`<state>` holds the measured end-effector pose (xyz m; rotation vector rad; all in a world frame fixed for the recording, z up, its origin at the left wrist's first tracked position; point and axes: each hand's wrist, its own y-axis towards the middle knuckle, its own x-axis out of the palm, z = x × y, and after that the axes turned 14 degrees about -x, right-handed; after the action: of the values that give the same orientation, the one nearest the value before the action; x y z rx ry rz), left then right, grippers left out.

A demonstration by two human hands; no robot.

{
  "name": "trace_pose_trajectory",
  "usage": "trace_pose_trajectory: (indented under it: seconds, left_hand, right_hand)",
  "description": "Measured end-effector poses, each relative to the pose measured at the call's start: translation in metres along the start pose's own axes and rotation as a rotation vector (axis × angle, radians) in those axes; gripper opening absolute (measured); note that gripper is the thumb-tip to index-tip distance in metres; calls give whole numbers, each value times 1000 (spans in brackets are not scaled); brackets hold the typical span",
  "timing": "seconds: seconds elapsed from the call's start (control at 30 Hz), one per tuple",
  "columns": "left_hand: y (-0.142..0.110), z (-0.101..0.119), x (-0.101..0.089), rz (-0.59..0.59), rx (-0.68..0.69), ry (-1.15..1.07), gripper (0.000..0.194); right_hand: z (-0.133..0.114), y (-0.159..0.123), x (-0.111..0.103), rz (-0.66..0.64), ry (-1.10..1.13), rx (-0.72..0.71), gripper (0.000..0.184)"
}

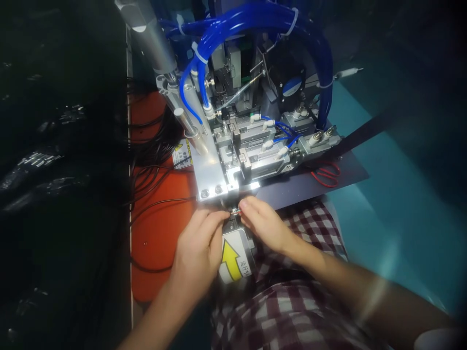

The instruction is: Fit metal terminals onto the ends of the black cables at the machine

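My left hand is closed in a pinch, its thumb and forefinger meeting at one end of a small silvery connector. At the other end my right hand pinches too, where thin coloured wires show at the fingertips. How the connector and wires are joined is too small to tell. Both hands are just in front of a bright metal plate of the machine. Below them is a white label with a yellow arrow on the machine's near end.
The machine's pneumatic cylinders lie behind my hands, under an arch of blue air tubes. Black cables trail over an orange surface at left. Red wire lies at right. A checked cloth covers my lap.
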<state>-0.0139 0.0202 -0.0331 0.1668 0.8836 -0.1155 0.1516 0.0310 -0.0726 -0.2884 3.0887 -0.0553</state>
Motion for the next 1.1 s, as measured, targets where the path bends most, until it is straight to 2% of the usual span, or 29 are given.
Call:
trace_pose_trajectory:
  seconds: [0.23, 0.4, 0.6, 0.7, 0.77, 0.9, 1.0, 1.1]
  left_hand:
    - [-1, -3, -3, -3, 40, 283, 28]
    - [-1, -7, -1, 14, 86, 179, 28]
    - [-1, -9, 2, 35, 71, 101, 27]
    - [-2, -9, 2, 19, 66, 111, 27]
    - [-2, -8, 1, 3, 61, 153, 27]
    - [-2, -5, 0, -6, 37, 220, 28]
    - [-2, -5, 1, 12, 54, 210, 28]
    - [-2, -6, 1, 34, 70, 190, 29]
  right_hand:
    - [4, -2, 8, 47, 149, -54, 26]
    - [3, -3, 7, 76, -30, -139, 23]
    - [2, -4, 9, 111, -36, -154, 22]
    - [1, -3, 12, 152, 45, -112, 22]
    - [0, -2, 13, 158, 166, -37, 24]
    - [0, 1, 6, 55, 371, 118, 29]
    - [2, 1, 0, 47, 344, 124, 32]
    - [4, -1, -1, 49, 230, 73, 33]
